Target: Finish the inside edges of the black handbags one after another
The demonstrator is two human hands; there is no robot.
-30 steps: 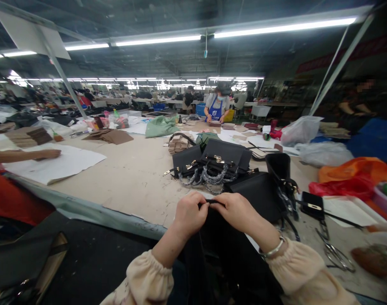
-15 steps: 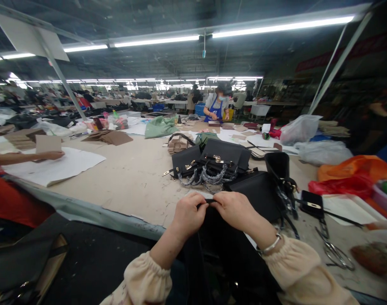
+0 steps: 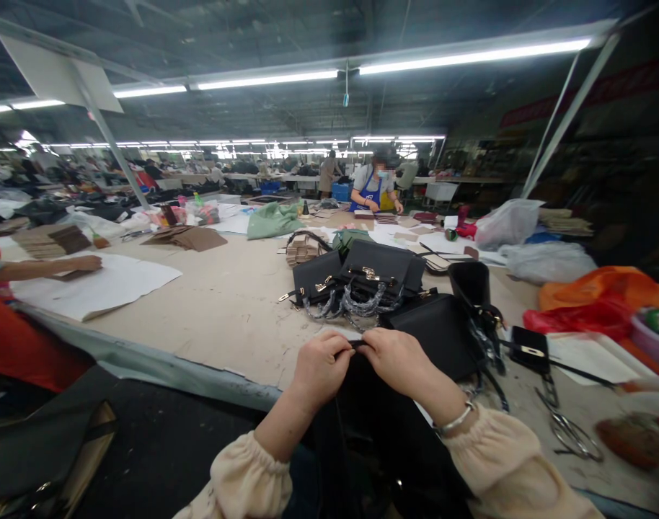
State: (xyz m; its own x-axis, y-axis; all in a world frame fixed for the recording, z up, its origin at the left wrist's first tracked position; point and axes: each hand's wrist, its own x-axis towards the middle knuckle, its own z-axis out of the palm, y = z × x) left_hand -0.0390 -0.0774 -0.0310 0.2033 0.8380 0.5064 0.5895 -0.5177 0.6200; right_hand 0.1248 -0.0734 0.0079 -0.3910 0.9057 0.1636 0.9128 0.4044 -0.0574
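Note:
My left hand (image 3: 321, 369) and my right hand (image 3: 397, 360) meet at the near edge of the table, both pinching the top edge of a black bag (image 3: 362, 425) that hangs down toward my lap. The fingertips almost touch over a thin black strip. A silver bracelet sits on my right wrist. Just beyond my hands lie several finished black handbags (image 3: 362, 277) with gold clasps and wrapped handles.
A beige worktable (image 3: 221, 303) stretches ahead. Scissors (image 3: 570, 432) and a small black piece (image 3: 529, 349) lie to the right, by orange and red plastic bags (image 3: 600, 299). A person's arm (image 3: 48, 267) rests on white paper at the left. Another person (image 3: 373, 189) works at the far end.
My hands stay pinched on the bag's top edge, barely shifting. The person at the left has put down the card held up half a second ago.

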